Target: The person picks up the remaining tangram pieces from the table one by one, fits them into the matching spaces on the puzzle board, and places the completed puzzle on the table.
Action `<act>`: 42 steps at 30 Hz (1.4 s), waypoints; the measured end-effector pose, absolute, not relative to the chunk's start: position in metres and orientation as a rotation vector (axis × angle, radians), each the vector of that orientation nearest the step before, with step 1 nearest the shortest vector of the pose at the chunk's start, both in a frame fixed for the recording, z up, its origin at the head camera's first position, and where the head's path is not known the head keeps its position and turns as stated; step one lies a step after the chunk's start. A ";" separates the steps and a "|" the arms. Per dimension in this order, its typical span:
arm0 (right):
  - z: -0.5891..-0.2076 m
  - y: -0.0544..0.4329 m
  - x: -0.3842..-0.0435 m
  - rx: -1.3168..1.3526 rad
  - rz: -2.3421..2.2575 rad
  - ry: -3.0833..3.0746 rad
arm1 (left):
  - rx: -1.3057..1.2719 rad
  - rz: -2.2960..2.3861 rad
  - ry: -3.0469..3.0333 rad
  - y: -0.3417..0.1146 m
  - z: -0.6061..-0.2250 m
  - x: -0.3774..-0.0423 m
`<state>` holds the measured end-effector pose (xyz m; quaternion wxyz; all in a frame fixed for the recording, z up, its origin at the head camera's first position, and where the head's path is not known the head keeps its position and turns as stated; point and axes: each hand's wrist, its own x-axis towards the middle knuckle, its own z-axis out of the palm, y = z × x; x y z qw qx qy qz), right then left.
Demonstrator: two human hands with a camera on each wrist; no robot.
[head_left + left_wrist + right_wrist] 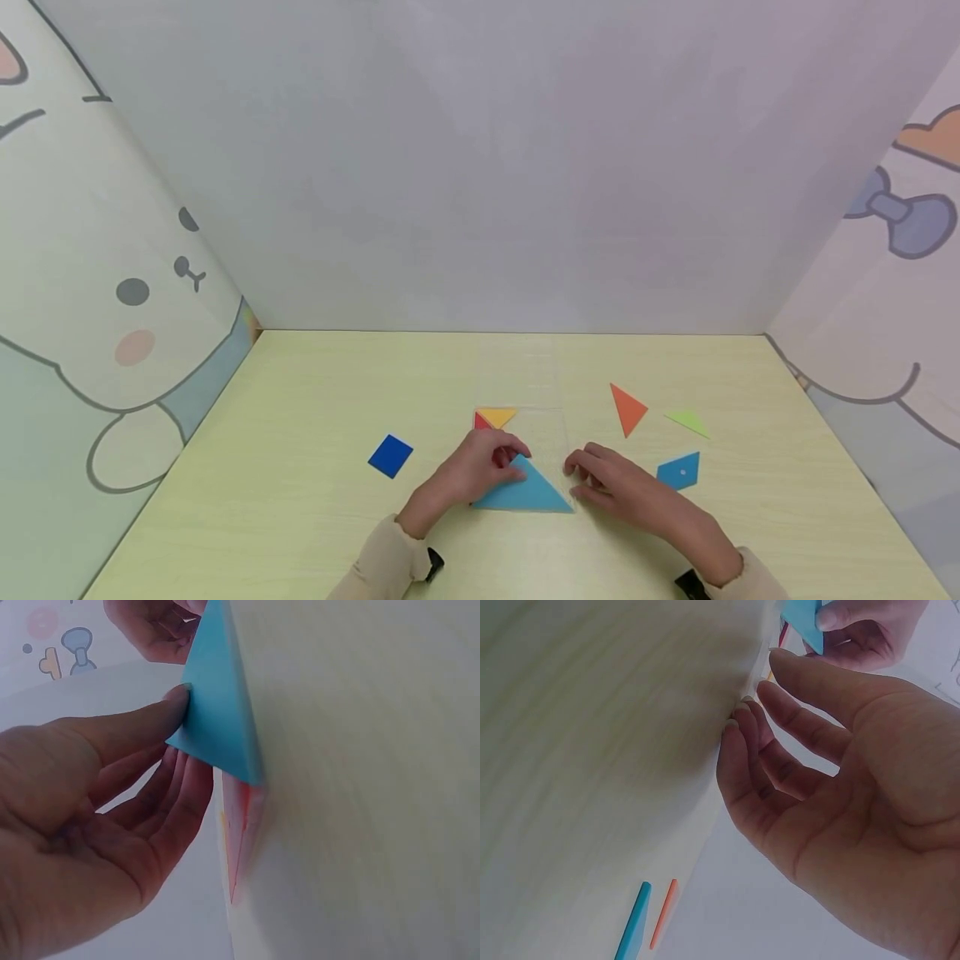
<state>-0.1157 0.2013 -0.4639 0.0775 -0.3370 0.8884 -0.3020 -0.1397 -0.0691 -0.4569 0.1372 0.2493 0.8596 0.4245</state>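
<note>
My left hand [476, 467] pinches a light blue triangle [531, 492] near its upper corner, thumb on the face towards me and fingers behind. The left wrist view shows this triangle [217, 705] tilted up, its lower edge close over the table. Just beyond the left fingers lie a red piece [481, 421], partly covered by the hand, and a yellow triangle [498, 415] beside it. My right hand [618, 485] rests at the table to the right of the blue triangle, its fingers loosely bent and holding nothing, as the right wrist view also shows.
A dark blue square [391, 456] lies on the table [262, 500] to the left. To the right lie an orange triangle [627, 410], a light green triangle [686, 421] and a blue four-sided piece [678, 472] close behind the right hand. Walls [487, 167] enclose the back and sides.
</note>
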 end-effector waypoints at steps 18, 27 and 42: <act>-0.463 0.201 -0.115 -0.996 -0.891 2.659 | 0.703 1.021 2.529 -0.069 -0.453 -0.131; -0.464 0.201 -0.115 -1.008 -0.895 2.672 | 0.762 0.863 2.636 -0.067 -0.452 -0.127; -0.463 0.202 -0.115 -1.016 -0.895 2.682 | 0.824 0.830 2.623 -0.069 -0.452 -0.124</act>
